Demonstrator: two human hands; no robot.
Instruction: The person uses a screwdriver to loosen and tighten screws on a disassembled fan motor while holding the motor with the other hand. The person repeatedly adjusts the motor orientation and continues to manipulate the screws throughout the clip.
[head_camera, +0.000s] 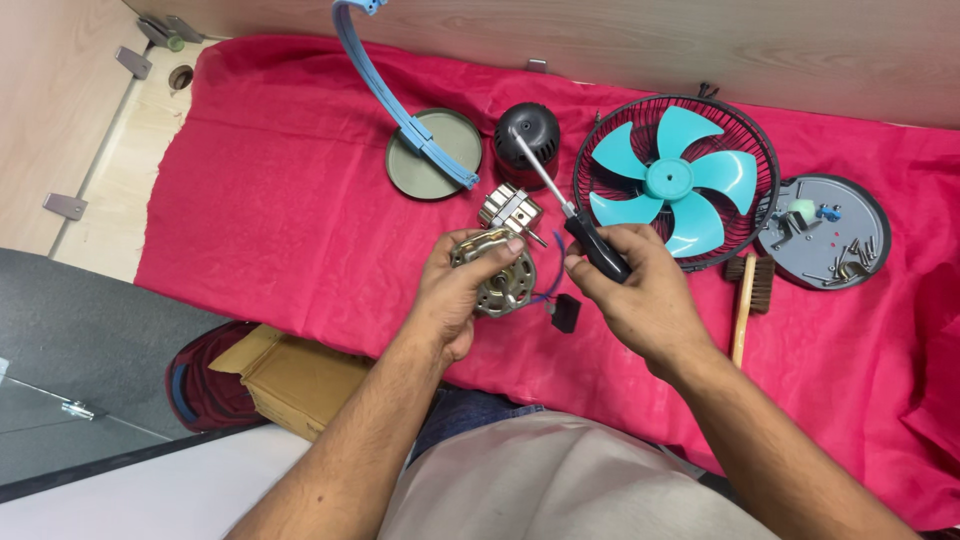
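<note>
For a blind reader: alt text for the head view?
The left hand grips a metal fan motor while the right hand holds a black-handled screwdriver, above a red cloth with a teal fan blade.

Bright, even light from overhead; shadows are soft and short, pooling just under the left hand (455, 290) and right hand (640, 295). Focus is sharp around both, with slight wide-angle bending toward the frame edges.

Both forearms enter from the lower frame; left hand (462, 290) and right hand (630, 290) are clenched at centre.
</note>
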